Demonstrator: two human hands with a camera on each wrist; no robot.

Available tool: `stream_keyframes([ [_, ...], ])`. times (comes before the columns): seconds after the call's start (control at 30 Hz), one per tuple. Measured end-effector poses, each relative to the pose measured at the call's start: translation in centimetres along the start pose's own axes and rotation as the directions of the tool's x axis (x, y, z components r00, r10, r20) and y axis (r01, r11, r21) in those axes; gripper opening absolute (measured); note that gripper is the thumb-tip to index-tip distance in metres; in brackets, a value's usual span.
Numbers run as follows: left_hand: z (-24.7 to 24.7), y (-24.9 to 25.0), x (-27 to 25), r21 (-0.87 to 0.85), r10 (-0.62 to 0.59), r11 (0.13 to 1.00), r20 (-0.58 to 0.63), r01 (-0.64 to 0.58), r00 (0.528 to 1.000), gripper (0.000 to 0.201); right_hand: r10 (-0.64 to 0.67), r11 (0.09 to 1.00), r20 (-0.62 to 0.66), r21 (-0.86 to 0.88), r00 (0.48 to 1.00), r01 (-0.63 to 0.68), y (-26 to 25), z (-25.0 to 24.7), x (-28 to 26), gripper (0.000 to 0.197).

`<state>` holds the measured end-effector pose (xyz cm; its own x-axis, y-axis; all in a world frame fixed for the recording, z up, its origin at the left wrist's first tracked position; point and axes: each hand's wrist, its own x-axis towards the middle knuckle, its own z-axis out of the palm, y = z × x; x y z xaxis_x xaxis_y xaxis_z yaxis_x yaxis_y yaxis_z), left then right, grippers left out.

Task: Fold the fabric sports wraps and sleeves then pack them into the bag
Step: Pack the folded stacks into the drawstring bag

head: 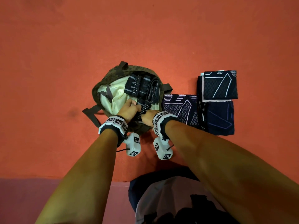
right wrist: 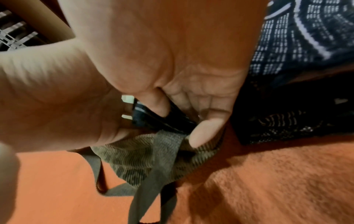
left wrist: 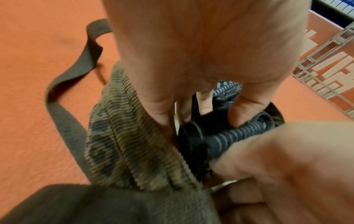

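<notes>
**Both hands push a ribbed wrap into the open bag**

The camouflage bag (head: 103, 81) stands open on the orange surface (head: 48, 62), its pale lining (head: 116, 96) showing, so things can go in from above. Both hands are at its near rim. The left hand (head: 129, 109) and the right hand (head: 148, 116) each have the fingers curled around a black ribbed wrap (head: 144, 109), one at each end. I judge that two hands are used because the soft piece would unroll if held by one end only. In the left wrist view the wrap looks like a tight roll, but the picture is blurred and I cannot be sure of its exact form.

Deeper in the bag lie two dark folded wraps (head: 137, 85) and a grey strap-like piece (head: 153, 91), side by side against the far wall, probably to leave room near the front.

Three folded navy sleeves (head: 218, 86) with pale line patterns wait just beside the bag on the right, near the right hand. They are not yet packed, so the task seems about halfway.
</notes>
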<state>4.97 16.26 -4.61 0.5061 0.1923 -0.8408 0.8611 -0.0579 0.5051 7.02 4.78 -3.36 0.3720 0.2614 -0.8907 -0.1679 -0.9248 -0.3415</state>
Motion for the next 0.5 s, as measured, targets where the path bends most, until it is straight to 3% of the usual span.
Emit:
stream_keyframes([
  [0.17,1.0,0.8,-0.7,0.023,-0.013,1.000,0.042,0.012,0.999,0.017,-0.002,1.000,-0.091,-0.027,0.996,0.000,0.1,-1.9,-1.8,0.034],
  [0.33,2.2,1.0,-1.0,0.177,-0.014,0.984,0.062,0.003,0.998,0.023,0.018,0.999,-0.100,-0.028,0.995,-0.021,0.6,-2.4,-2.5,0.035],
  [0.5,2.2,0.8,-0.6,0.205,-0.068,0.978,0.113,0.044,0.991,0.026,0.034,0.999,-0.108,0.032,0.994,-0.030,0.8,-2.2,-2.5,0.033],
])
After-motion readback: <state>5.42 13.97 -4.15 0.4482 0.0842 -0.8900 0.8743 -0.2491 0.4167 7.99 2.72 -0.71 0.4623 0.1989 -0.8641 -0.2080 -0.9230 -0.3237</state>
